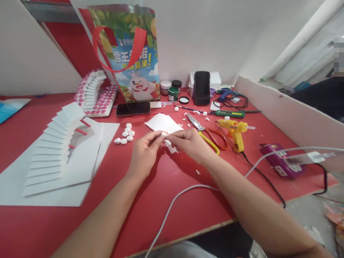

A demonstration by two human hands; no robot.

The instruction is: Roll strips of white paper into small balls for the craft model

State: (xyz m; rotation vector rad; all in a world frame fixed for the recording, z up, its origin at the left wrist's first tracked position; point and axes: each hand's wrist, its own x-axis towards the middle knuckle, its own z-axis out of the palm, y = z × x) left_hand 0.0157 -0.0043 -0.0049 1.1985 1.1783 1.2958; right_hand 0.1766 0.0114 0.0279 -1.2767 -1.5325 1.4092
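Near the middle of the red table, my left hand (146, 148) pinches a small white piece (163, 134) between thumb and fingers. My right hand (189, 141) meets it from the right, its fingertips pressed together on the same piece. White paper (163, 122) lies just behind the hands, and a white scrap (171, 147) is below the fingertips. To the left of my left hand sits a group of several small round white pieces (125, 134). Scissors (212, 138) with red and yellow handles lie right behind my right hand.
A fan-shaped white stepped model (53, 147) stands on boards at left. Behind are a printed bag (134, 53), a phone (133, 108) and paint jars (173, 94). At right are a yellow glue gun (235, 132), a purple box (281, 161) and a white cable (172, 204) crossing the front.
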